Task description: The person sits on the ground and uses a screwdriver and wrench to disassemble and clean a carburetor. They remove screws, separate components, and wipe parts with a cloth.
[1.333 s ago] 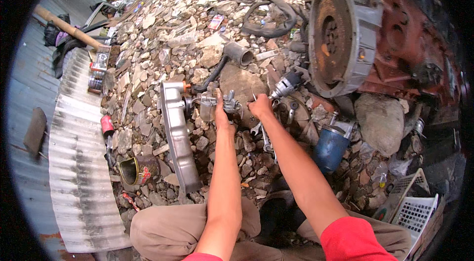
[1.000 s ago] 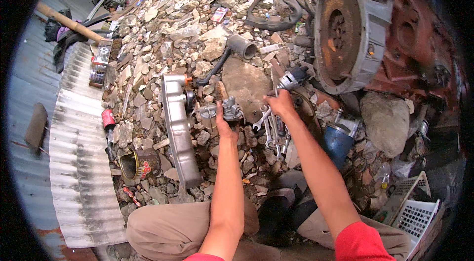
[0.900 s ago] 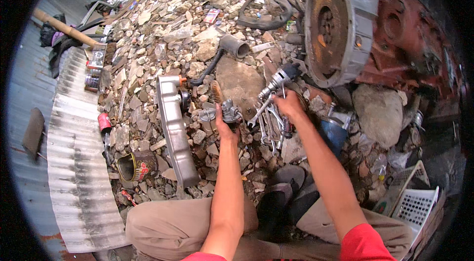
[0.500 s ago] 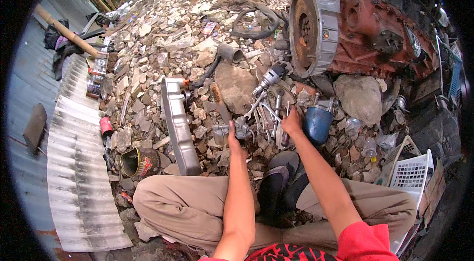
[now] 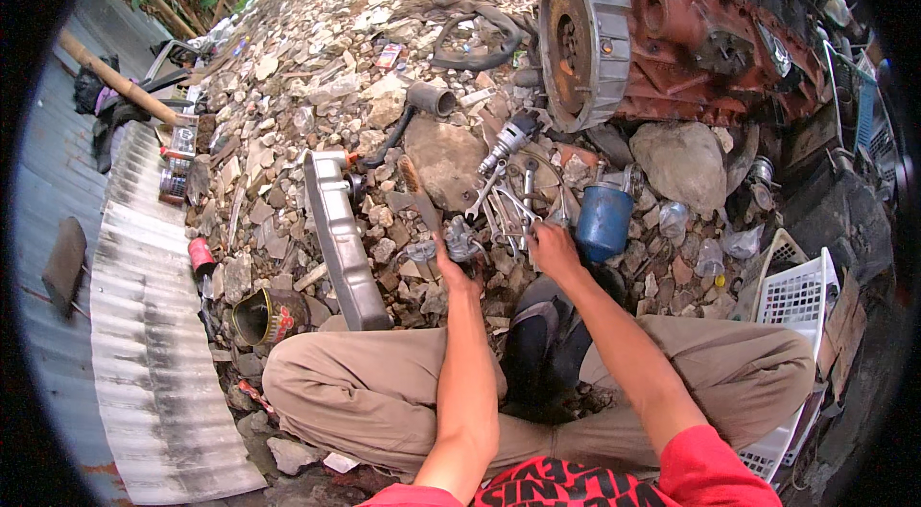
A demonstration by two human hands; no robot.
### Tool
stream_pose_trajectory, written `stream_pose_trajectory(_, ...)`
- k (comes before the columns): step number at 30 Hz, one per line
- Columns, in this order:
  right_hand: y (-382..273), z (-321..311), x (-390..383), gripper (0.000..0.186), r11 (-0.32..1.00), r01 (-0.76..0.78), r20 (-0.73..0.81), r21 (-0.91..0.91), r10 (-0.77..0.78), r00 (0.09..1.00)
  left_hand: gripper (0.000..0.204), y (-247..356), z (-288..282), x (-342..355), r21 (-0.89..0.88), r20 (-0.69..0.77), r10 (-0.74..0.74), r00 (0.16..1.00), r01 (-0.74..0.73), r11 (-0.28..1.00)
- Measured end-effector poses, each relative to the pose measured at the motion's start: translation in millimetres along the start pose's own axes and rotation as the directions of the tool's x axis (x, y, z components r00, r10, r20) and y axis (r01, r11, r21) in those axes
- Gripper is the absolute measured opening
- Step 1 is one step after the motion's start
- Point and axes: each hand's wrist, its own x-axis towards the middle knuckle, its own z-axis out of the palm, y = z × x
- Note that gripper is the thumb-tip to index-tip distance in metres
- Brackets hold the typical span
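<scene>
My left hand (image 5: pixel 457 269) is wrapped round a small grey cast-metal engine part (image 5: pixel 464 240), held just above the stones. My fingers hide part of it. Its exact kind does not show. To the right, my right hand (image 5: pixel 554 250) has its fingers closed at the near end of several wrenches (image 5: pixel 519 206) lying in a loose pile. What is inside those fingers, if anything, I cannot make out. Left of the pile lies a wooden-handled brush (image 5: pixel 419 188), its near end close to my left hand. A ribbed silver metal part (image 5: pixel 509 141) with a dark end rests beyond the wrenches.
A long silver metal cover (image 5: pixel 343 240) lies on the left, beside an open can (image 5: pixel 264 317). To the right stand a blue canister (image 5: pixel 603 223) and a white plastic basket (image 5: pixel 794 301). A large rusty engine block (image 5: pixel 700 47) fills the far right. Rubble (image 5: pixel 288 152) covers the ground.
My right hand has shifted toward the wrenches' near end, and the screwdriver seen at it before no longer shows. My left hand has turned the metal part a little. The whole view has shifted slightly.
</scene>
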Motion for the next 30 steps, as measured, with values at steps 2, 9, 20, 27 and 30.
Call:
stream_pose_trajectory(2,-8,12,1,0.021,0.987,-0.057,0.187,-0.149,0.085,0.979,0.05,4,-6,3,-0.01,-0.028,0.016,0.999,-0.017,1.0)
stream_pose_trajectory(9,-18,43,-11,0.014,0.936,0.011,0.285,-0.353,0.096,0.954,0.054,9,1,0,-0.036,-0.068,0.002,0.998,-0.004,0.999)
stream_pose_trajectory(20,-16,35,-21,0.04,0.944,-0.309,0.243,-0.113,0.328,0.913,0.045,-11,16,-8,-0.196,-0.194,-0.032,0.98,-0.007,0.981)
stream_pose_trajectory(27,12,38,-32,0.037,0.984,-0.171,0.144,0.057,0.162,0.976,0.041,-1,19,-4,-0.215,-0.135,-0.027,0.991,-0.003,0.977)
stream_pose_trajectory(30,19,28,-25,0.037,0.929,-0.248,0.353,0.275,0.142,0.925,0.043,7,9,6,-0.203,-0.063,0.018,0.998,-0.031,0.979)
